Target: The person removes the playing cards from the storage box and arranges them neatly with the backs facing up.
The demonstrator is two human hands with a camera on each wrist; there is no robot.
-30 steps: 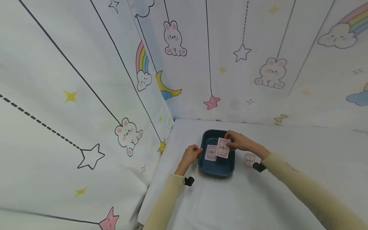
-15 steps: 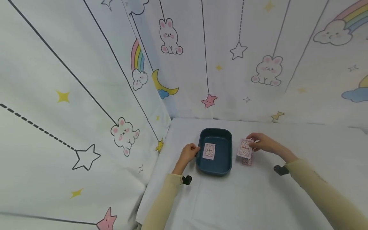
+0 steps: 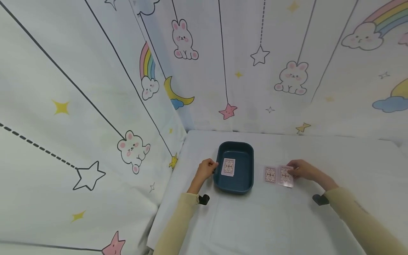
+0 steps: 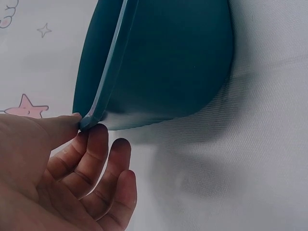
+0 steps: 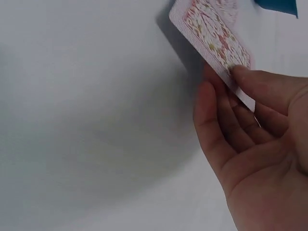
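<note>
My left hand (image 3: pixel 205 168) pinches the rim of a dark teal tray (image 4: pixel 168 57) between thumb and forefinger, at the tray's left side. Inside the tray, left of its middle, lies a playing card (image 3: pixel 228 167) with a red patterned back. To the right of the tray, my right hand (image 3: pixel 304 170) holds another playing card (image 5: pixel 214 38) by its edge, thumb on the patterned back and fingers beneath. The held card is tilted just over the white cloth. Close on its left, a further patterned card (image 3: pixel 270 175) lies flat.
A white cloth (image 3: pixel 267 219) covers the table. Behind and to the left hang white curtains (image 3: pixel 255 88) printed with bunnies, stars and rainbows. A dark wrist camera (image 3: pixel 204 199) sits on the left sleeve, another (image 3: pixel 320 199) on the right.
My right hand has carried its card from over the tray to the cloth at the right, past the card lying there. My left hand has stayed on the tray's rim.
</note>
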